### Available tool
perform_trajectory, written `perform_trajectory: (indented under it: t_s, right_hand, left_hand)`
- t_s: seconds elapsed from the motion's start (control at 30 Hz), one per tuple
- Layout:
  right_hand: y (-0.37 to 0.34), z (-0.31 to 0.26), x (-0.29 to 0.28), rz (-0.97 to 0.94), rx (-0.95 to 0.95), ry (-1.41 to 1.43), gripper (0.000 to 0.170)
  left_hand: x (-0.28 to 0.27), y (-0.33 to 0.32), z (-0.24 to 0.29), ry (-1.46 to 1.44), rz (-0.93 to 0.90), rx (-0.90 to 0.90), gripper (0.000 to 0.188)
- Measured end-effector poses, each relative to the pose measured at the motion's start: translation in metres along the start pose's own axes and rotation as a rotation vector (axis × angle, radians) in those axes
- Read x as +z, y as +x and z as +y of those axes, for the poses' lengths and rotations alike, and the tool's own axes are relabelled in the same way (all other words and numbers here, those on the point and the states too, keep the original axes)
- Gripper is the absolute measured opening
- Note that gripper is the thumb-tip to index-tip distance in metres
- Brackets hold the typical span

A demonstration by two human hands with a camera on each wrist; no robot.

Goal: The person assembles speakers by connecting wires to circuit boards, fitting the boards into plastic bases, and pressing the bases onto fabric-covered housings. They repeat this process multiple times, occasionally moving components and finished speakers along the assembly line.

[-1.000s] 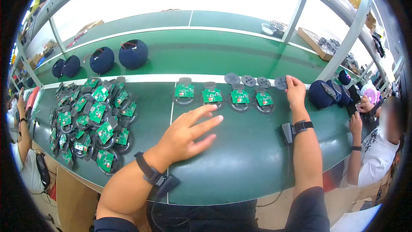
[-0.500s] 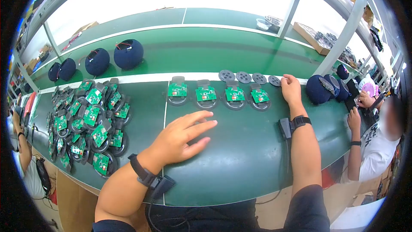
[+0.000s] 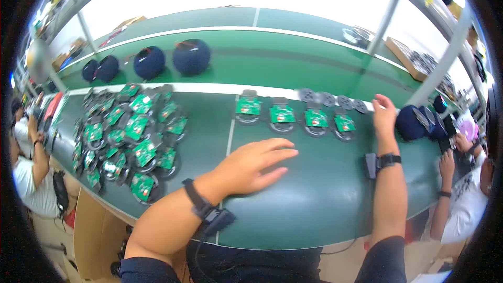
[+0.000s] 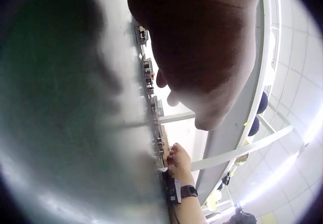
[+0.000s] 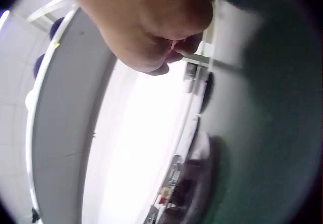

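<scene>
In the head view my left hand (image 3: pixel 254 166) hangs over the green table with its fingers spread, holding nothing. My right hand (image 3: pixel 385 112) is at the back right of the table, its fingers loosely bent and nothing visible in them. Just left of it lies a dark perforated disc (image 3: pixel 360 106), the last in a row with three more, including one dark disc (image 3: pixel 307 95). In front of these discs runs a row of round black housings with green circuit boards, such as one circuit board (image 3: pixel 345 123). The right wrist view shows bent fingers (image 5: pixel 174 57).
A heap of circuit-board housings (image 3: pixel 136 126) covers the table's left part. Dark blue fabric balls (image 3: pixel 192 57) stand on the green strip behind, and another fabric ball (image 3: pixel 411 123) sits right of my right hand. A metal post (image 3: pixel 445 55) rises at right. People sit at both sides.
My right hand has set the last disc down at the end of the row, let go and drawn slightly to its right. The head view has swung a little; my left hand stays spread.
</scene>
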State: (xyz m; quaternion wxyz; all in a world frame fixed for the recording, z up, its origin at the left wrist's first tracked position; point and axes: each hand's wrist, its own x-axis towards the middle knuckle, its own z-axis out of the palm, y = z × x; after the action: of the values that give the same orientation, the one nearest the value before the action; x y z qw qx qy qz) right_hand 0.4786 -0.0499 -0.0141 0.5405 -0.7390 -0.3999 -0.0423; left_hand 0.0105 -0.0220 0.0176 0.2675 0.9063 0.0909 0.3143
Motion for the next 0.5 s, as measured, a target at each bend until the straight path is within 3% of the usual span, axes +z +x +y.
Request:
perform_trajectory:
  t_s: [0.13, 0.23, 0.37, 0.4, 0.43, 0.5]
  right_hand:
    - [-0.022, -0.098, 0.006, -0.022, -0.106, 0.264, 0.032]
    - [-0.069, -0.183, 0.030, -0.310, -0.221, 0.418, 0.031]
    - [-0.116, -0.283, 0.079, -0.545, -0.625, 0.289, 0.033]
    - [-0.119, -0.301, 0.092, -0.616, -0.690, 0.261, 0.032]
    - [-0.118, -0.313, 0.110, -0.621, -0.697, 0.263, 0.032]
    - [-0.112, -0.327, 0.155, -0.707, -0.923, 0.090, 0.032]
  left_hand:
    - [0.015, -0.002, -0.014, -0.099, -0.036, 0.006, 0.036]
    - [0.019, -0.003, -0.019, -0.132, -0.076, -0.030, 0.033]
    - [0.020, -0.004, -0.018, -0.132, -0.013, -0.072, 0.027]
    - [0.022, -0.003, -0.016, -0.157, 0.105, -0.069, 0.021]
    - [0.019, -0.001, -0.013, -0.153, 0.114, -0.071, 0.021]
    - [0.011, 0.000, -0.003, -0.386, 0.386, -0.399, 0.023]
